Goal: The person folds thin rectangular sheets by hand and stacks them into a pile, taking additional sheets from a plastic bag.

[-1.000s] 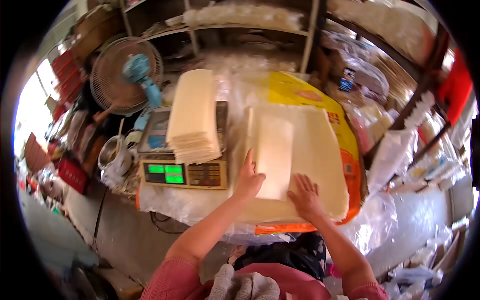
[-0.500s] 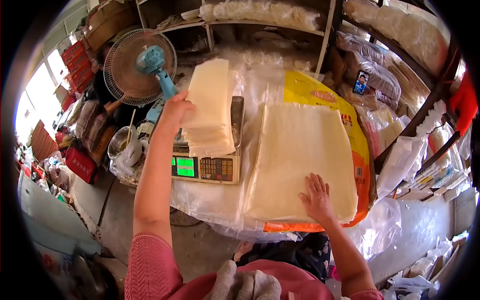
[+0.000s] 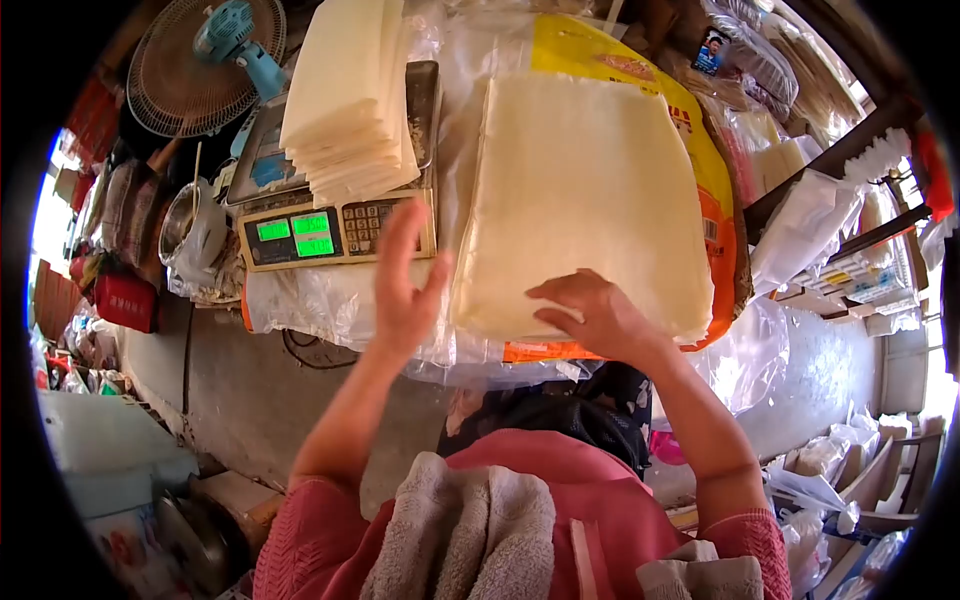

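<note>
A flat stack of large, thin cream-coloured sheets (image 3: 590, 190) lies on a yellow and orange bag. My right hand (image 3: 600, 315) is over the stack's near edge, fingers apart and a little bent, with nothing in it. To the left, my left hand (image 3: 405, 290) is raised between the stack and the scale, fingers stretched out and holding nothing. A digital scale (image 3: 275, 250) with lit green readouts carries a tall pile of folded cream sheets (image 3: 345, 100). My left fingertips overlap the scale's keypad in view; whether they touch it I cannot tell.
A blue fan (image 3: 225, 35) stands behind the scale. Clear plastic (image 3: 320, 305) covers the table's front edge, and the printed bag (image 3: 695, 130) sticks out beyond the stack. A phone (image 3: 711, 52) leans at the back right, near a dark rack bar (image 3: 830, 165) and plastic bags (image 3: 815, 220).
My left hand has left the folded pile on the scale and come back toward me. My right hand has shifted left along the stack's near edge. The view has tilted down.
</note>
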The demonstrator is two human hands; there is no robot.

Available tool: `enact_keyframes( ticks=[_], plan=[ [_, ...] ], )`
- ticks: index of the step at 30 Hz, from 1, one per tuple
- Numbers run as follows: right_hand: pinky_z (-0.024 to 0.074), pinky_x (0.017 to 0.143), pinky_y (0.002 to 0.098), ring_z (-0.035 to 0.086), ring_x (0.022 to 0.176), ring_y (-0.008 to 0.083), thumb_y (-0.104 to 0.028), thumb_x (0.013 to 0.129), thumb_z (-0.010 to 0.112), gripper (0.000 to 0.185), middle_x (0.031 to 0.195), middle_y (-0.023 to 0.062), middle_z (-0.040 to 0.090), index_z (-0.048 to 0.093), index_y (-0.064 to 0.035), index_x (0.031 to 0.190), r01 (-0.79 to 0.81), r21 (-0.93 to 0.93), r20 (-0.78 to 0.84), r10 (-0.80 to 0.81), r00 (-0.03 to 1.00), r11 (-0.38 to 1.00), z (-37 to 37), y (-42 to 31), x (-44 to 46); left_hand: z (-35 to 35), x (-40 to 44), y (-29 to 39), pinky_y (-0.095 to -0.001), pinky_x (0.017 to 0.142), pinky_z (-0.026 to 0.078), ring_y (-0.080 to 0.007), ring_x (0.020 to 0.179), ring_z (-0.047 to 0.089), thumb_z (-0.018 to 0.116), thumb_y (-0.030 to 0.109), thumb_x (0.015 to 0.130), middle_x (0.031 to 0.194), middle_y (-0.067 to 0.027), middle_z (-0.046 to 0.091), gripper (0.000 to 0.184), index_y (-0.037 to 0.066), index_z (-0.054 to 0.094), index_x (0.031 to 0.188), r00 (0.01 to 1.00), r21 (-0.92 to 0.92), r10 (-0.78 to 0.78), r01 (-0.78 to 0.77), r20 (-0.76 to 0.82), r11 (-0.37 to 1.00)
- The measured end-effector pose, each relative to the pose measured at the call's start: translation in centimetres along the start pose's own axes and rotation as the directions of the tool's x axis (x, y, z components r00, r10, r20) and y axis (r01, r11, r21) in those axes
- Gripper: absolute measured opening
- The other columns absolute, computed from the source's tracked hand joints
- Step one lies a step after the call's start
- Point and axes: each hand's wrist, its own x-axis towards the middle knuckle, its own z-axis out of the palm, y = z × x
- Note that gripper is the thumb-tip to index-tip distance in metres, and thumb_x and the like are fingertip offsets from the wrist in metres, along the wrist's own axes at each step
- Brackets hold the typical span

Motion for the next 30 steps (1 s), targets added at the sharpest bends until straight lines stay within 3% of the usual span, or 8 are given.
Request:
enact_keyframes(
  ticks=[5, 13, 16, 17, 20, 24, 27, 30],
  plan=[
    [0.0440, 0.087, 0.0363, 0.061, 0.089, 0.0271, -0.026, 0.084, 0.066, 0.025, 0.088, 0.0105, 0.066, 0.067, -0.0059, 0.098, 0.117, -0.136, 0.126, -0.100, 0.987, 0.984, 2.0, 0.1, 1.1, 1.9, -4.8, 0.0, -0.0368, 0.112, 0.023, -0.0274, 0.136, 0.032, 0.064, 0.021, 0.089, 0.143, -0.0183, 0.038, 0.056, -0.003, 0.043, 0.135, 0.922, -0.329, -0.349, 0.385, 0.166, 0.862],
    [0.0460, 0.084, 0.0357, 0.060, 0.080, 0.0275, -0.022, 0.080, 0.065, 0.012, 0.078, 0.0085, 0.059, 0.064, -0.0098, 0.077, 0.300, -0.632, 0.337, -0.095, 0.937, 0.715, 5.0, -0.8, 4.2, 2.8, -6.7, -0.5, -0.0324, 0.113, 0.018, -0.0229, 0.142, 0.020, 0.057, -0.008, 0.074, 0.153, -0.0150, 0.020, 0.088, 0.001, 0.012, 0.149, 0.799, -0.586, -0.399, 0.601, 0.450, 0.544],
    [0.0500, 0.075, 0.0349, 0.062, 0.076, 0.0277, -0.012, 0.078, 0.063, 0.005, 0.079, 0.0086, 0.062, 0.065, -0.0085, 0.080, 0.167, -0.514, 0.152, -0.103, 0.983, 0.842, 5.5, 2.2, 4.4, 3.2, -7.7, -2.0, -0.0327, 0.112, 0.019, -0.0224, 0.142, 0.019, 0.058, -0.009, 0.074, 0.153, -0.0162, 0.020, 0.090, 0.000, 0.009, 0.149, 0.853, -0.510, -0.349, 0.515, 0.389, 0.689],
    [0.0510, 0.064, 0.0320, 0.063, 0.069, 0.0225, -0.005, 0.076, 0.060, 0.007, 0.076, 0.0088, 0.064, 0.065, -0.0054, 0.081, -0.003, -0.190, -0.158, -0.028, 0.987, 0.982, 3.2, 1.6, 4.4, 3.1, -7.6, -1.7, -0.0337, 0.113, 0.020, -0.0253, 0.142, 0.021, 0.059, -0.005, 0.074, 0.153, -0.0180, 0.019, 0.088, 0.003, 0.014, 0.149, 0.872, -0.425, -0.328, 0.469, 0.364, 0.774],
    [0.0473, 0.057, 0.0256, 0.057, 0.061, 0.0089, -0.007, 0.081, 0.063, 0.009, 0.065, 0.0045, 0.061, 0.066, 0.0020, 0.082, -0.285, 0.210, -0.425, 0.349, 0.835, 0.935, -2.2, 2.3, 4.3, 1.8, -5.1, 0.8, -0.0363, 0.113, 0.024, -0.0304, 0.138, 0.029, 0.057, 0.000, 0.080, 0.143, -0.0174, 0.037, 0.058, 0.002, 0.041, 0.136, 0.914, -0.033, -0.071, 0.092, 0.400, 0.995],
    [0.0411, 0.102, 0.0355, 0.053, 0.120, 0.0243, -0.021, 0.083, 0.071, 0.058, 0.130, 0.0127, 0.056, 0.048, -0.0060, 0.133, -0.244, -0.053, 0.030, 0.246, 0.969, 0.968, -1.5, 0.3, 1.3, 4.1, -2.0, 1.8, -0.0439, 0.111, 0.027, -0.0348, 0.129, 0.041, 0.058, 0.008, 0.082, 0.126, -0.0148, 0.055, 0.034, 0.001, 0.058, 0.115, 0.789, 0.022, -0.010, -0.004, 0.614, 1.000],
    [0.0450, 0.096, 0.0419, 0.056, 0.112, 0.0367, -0.022, 0.086, 0.066, 0.046, 0.123, 0.0189, 0.058, 0.054, -0.0065, 0.127, -0.082, -0.447, -0.035, 0.074, 0.997, 0.891, 1.5, 2.8, -0.3, 6.9, -1.6, 1.4, -0.0535, 0.111, 0.022, -0.0394, 0.134, 0.031, 0.058, 0.024, 0.085, 0.138, -0.0140, 0.045, 0.048, 0.007, 0.051, 0.129, 0.731, 0.209, -0.109, -0.046, 0.673, 0.977],
    [0.0448, 0.095, 0.0412, 0.057, 0.113, 0.0303, -0.004, 0.085, 0.052, 0.039, 0.128, 0.0126, 0.056, 0.060, -0.0151, 0.122, -0.461, -0.318, -0.003, 0.485, 0.874, 0.829, -1.5, 3.3, 0.8, 8.0, -2.9, 1.4, -0.0589, 0.110, 0.018, -0.0486, 0.137, 0.018, 0.054, 0.034, 0.089, 0.150, -0.0150, 0.029, 0.056, 0.009, 0.043, 0.138, 0.766, 0.331, -0.102, -0.151, 0.635, 0.931]
  ],
)
